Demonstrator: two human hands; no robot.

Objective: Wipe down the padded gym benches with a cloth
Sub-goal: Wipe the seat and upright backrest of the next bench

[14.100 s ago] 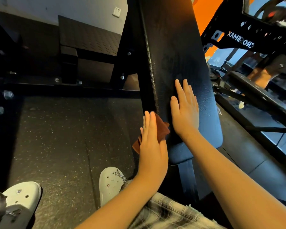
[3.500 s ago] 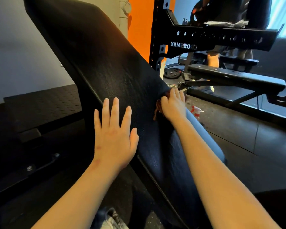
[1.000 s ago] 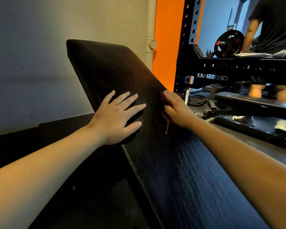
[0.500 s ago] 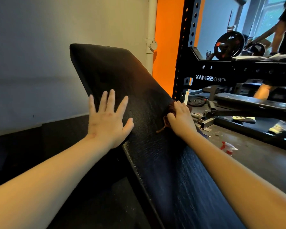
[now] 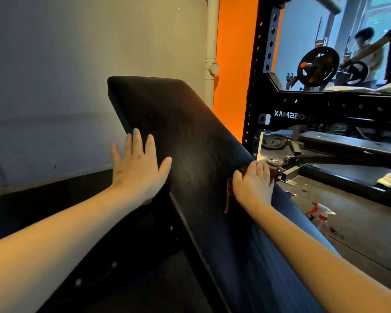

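Head view: the brown cloth point(image 5: 229, 195) sits bunched under our right hand point(image 5: 253, 188), whose curled fingers clamp it to the near edge of the inclined bench pad point(image 5: 190, 136); a corner hangs out below the thumb. Our left hand point(image 5: 138, 170) lies flat, fingers spread, bracing the opposite edge. We judge the cloth light and limp, best held wadded under the palm. The pad looks like black grained vinyl, firm yet cushioned.
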